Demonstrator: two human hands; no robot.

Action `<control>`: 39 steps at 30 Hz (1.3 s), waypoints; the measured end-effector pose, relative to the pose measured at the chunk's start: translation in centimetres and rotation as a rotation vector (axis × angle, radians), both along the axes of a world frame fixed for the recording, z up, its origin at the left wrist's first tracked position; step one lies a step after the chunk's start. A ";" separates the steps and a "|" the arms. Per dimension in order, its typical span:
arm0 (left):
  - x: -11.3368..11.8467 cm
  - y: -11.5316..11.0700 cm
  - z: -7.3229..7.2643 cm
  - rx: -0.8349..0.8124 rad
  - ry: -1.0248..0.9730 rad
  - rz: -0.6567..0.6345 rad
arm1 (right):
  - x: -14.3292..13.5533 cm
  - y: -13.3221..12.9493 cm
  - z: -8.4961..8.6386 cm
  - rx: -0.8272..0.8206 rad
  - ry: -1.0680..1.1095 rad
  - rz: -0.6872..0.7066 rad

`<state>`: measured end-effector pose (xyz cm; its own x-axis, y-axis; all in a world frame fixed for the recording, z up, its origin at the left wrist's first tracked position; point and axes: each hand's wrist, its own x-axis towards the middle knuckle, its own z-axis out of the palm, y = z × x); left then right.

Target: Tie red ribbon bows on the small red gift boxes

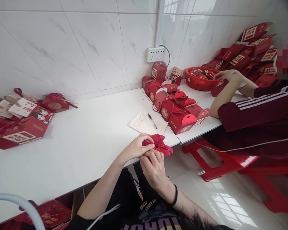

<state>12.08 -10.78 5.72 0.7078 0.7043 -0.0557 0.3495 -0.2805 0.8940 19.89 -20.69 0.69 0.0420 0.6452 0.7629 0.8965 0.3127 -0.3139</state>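
A small red gift box with a ribbon bow point(162, 147) is between my two hands at the table's front edge. My left hand point(140, 145) is closed on its left side, with the thumb pressed near the bow's middle. From the front, my right hand point(155, 167) grips the box with bent fingers and hides its lower part. Just beyond my hands lie a sheet of handwritten paper point(139, 123) and a black pen point(152, 121).
Several red boxes point(177, 110) stand beyond the paper. More boxes point(28, 127) sit at the left. To the right, a co-worker's hand point(228, 76) reaches by a red basin point(194, 81) of wrapped sweets. Red stools point(216, 164) stand below, and a power strip point(156, 54) is on the wall.
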 end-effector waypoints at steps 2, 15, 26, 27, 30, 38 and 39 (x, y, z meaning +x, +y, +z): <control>0.2 -0.3 0.0 -0.001 0.016 0.035 | 0.3 -0.1 0.0 0.059 0.032 0.067; 0.6 -0.9 -0.1 -0.046 -0.009 0.125 | 1.3 -0.4 0.0 0.131 0.066 0.285; -0.8 -0.8 -1.2 0.132 -0.153 0.127 | 10.5 2.3 3.9 -0.403 0.424 0.195; -0.8 -1.3 -1.3 0.167 -0.176 0.180 | 10.5 2.7 3.6 -0.498 0.484 0.234; -0.5 -2.9 -1.6 0.319 -0.181 0.426 | 9.8 3.2 2.6 -0.628 0.694 0.293; 0.4 -4.4 -2.8 0.449 -0.063 0.619 | 8.0 2.5 1.1 -0.548 0.948 0.260; 0.3 -4.5 -2.9 0.461 -0.076 0.634 | 8.0 2.4 1.1 -0.530 0.921 0.253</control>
<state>12.42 -15.27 2.79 0.1536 0.9151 0.3728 0.5096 -0.3966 0.7636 27.85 -18.24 1.82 0.2741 0.9530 0.1293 0.1771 0.0821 -0.9808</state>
